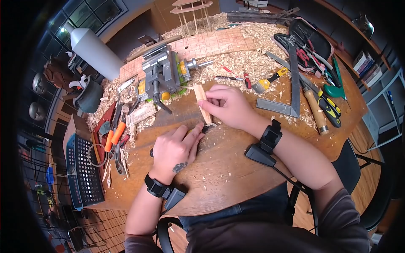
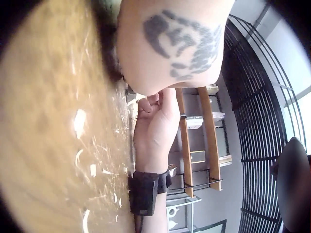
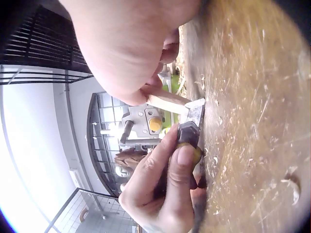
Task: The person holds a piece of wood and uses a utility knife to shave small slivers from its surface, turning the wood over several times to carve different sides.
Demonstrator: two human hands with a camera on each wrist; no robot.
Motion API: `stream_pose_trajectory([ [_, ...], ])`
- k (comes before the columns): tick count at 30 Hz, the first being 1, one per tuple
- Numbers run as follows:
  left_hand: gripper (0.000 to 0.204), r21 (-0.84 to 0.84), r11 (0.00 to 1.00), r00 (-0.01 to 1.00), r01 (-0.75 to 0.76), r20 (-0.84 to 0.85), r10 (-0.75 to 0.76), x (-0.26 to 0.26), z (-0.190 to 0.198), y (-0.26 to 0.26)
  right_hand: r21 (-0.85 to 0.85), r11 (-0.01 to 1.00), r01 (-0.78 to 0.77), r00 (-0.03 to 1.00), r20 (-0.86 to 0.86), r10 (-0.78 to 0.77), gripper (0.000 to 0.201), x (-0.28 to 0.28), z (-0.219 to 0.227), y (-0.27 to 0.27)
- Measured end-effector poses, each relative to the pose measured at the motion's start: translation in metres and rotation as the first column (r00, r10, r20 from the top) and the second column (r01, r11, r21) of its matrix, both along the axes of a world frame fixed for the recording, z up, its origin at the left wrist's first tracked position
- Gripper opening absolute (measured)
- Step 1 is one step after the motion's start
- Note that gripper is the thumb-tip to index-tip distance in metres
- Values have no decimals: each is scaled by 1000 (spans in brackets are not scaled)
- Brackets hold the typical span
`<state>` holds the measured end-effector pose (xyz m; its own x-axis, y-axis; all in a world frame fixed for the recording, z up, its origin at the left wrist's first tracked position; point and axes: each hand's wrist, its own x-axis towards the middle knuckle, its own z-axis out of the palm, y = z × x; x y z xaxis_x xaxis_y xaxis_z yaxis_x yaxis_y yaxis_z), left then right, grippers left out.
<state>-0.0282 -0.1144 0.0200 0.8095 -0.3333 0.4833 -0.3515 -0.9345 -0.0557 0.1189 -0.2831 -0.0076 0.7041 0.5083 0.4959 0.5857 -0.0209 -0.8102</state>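
My left hand [image 1: 175, 145] rests low on the wooden table and grips a utility knife with a black and yellow handle [image 3: 188, 134]. Its short, wide metal blade [image 3: 196, 111] sticks out past thumb and forefinger, close over the tabletop. Between the thumb and fingers of my right hand [image 1: 231, 106] is a flat, pale wooden strip [image 1: 199, 92], slanting down toward the knife. In the right wrist view the strip's lower end meets the blade. Most of the knife handle is hidden inside the left hand, and the left wrist view shows neither knife nor strip.
A grey metal vise [image 1: 162, 69] stands beyond the hands amid wood shavings [image 1: 219, 63]. To the right lie a metal square [image 1: 276, 106], a yellow scraper [image 1: 270, 80], a wooden-handled chisel [image 1: 315, 107] and scissors [image 1: 329, 105]. Orange-handled tools [image 1: 114, 137] and a perforated basket [image 1: 86, 173] are at left.
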Motion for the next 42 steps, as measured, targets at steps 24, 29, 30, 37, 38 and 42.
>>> stream_pose_trajectory([
  [24,34,-21,999,995,-45,85,46,2,6,-2,-47,997,63,994,91,-59,30,-8,7,4],
  [29,35,-32,999,997,-28,76,30,3,4,-3,-39,998,57,994,97,-53,30,-8,7,3],
  [30,36,-32,999,997,-33,68,35,2,3,-3,-29,997,66,994,91,-63,30,-7,6,3],
  [37,34,21,999,1000,-30,5,30,-5,1,-8,-49,997,60,995,87,-55,30,-7,6,1],
  [38,34,16,999,999,-36,3,36,-6,1,-8,-56,995,84,992,96,-78,31,-7,6,1],
  [42,32,-24,999,999,-43,1,43,-5,0,-6,-32,994,109,988,112,-105,30,-4,3,3],
])
